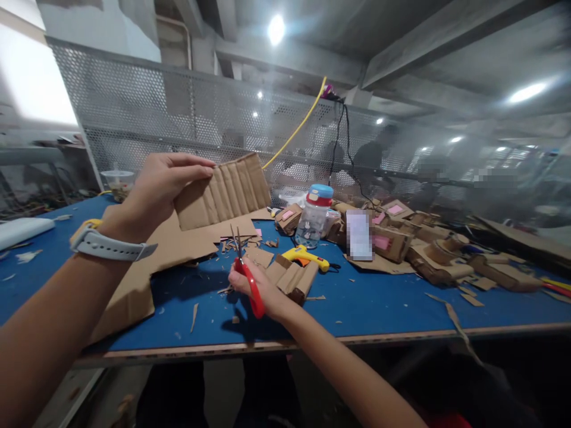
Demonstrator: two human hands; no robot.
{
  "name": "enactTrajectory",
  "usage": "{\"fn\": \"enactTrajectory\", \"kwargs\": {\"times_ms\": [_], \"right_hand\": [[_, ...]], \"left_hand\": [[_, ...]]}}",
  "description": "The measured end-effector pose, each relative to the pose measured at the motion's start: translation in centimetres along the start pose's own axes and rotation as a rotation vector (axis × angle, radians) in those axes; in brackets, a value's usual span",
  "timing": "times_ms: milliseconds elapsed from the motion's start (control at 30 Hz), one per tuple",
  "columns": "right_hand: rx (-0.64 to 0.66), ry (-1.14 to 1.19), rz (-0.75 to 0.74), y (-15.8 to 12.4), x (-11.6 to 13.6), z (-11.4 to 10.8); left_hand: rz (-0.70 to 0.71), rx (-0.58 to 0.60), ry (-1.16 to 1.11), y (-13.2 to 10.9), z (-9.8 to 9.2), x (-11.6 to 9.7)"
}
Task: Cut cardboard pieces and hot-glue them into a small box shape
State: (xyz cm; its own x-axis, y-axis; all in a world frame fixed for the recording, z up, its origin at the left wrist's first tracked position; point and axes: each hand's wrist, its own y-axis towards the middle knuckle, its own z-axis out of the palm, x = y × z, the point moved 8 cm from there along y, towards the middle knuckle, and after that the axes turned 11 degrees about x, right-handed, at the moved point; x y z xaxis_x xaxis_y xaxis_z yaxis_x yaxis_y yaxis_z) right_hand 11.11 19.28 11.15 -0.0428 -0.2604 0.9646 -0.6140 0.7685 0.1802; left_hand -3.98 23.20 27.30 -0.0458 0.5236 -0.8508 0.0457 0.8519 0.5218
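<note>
My left hand point(163, 187) grips a creased piece of cardboard point(232, 193) by its upper left edge and holds it raised above the table. Parallel folds run across the piece. Lower and to the right, my right hand point(259, 288) is closed on red-handled scissors point(253, 291), their blades pointing up and slightly parted. The blades are just below the cardboard, apart from it as far as I can tell. Large flat cardboard point(173, 246) lies beneath my left hand. Just beyond my right hand are a folded cardboard block point(297, 282) and a yellow glue gun point(307, 257).
A water bottle point(312, 217) with a blue lid stands behind the glue gun. Right of it are an upright phone-like screen point(360, 235) and several cardboard constructions point(439, 258). Scraps litter the blue tabletop point(357, 303). A perforated metal screen point(178, 113) rises behind, with a yellow cable point(298, 128).
</note>
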Motion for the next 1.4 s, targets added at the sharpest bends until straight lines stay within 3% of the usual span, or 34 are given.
{"fn": "enactTrajectory", "kwargs": {"times_ms": [133,367,700,967,1133,1400], "right_hand": [[-0.020,-0.086,-0.062,0.2,0.2,-0.3],[-0.067,0.028,-0.043,0.6,-1.0,-1.1],[-0.094,0.043,-0.021,0.1,-1.0,-1.3],[-0.136,-0.013,-0.020,-0.3,-0.8,-1.5],[-0.145,-0.136,-0.056,-0.6,-0.8,-1.6],[-0.157,-0.232,-0.096,-0.8,-0.5,-1.4]], "left_hand": [[0.001,0.064,0.049,-0.2,1.5,0.9],[-0.017,0.134,0.032,-0.8,3.7,1.6],[0.017,0.152,0.057,-0.8,4.0,1.6],[-0.053,0.242,0.106,-1.6,4.6,1.6],[-0.015,0.208,0.145,-0.8,3.9,1.9],[-0.075,0.207,0.083,-0.6,3.8,2.2]]}}
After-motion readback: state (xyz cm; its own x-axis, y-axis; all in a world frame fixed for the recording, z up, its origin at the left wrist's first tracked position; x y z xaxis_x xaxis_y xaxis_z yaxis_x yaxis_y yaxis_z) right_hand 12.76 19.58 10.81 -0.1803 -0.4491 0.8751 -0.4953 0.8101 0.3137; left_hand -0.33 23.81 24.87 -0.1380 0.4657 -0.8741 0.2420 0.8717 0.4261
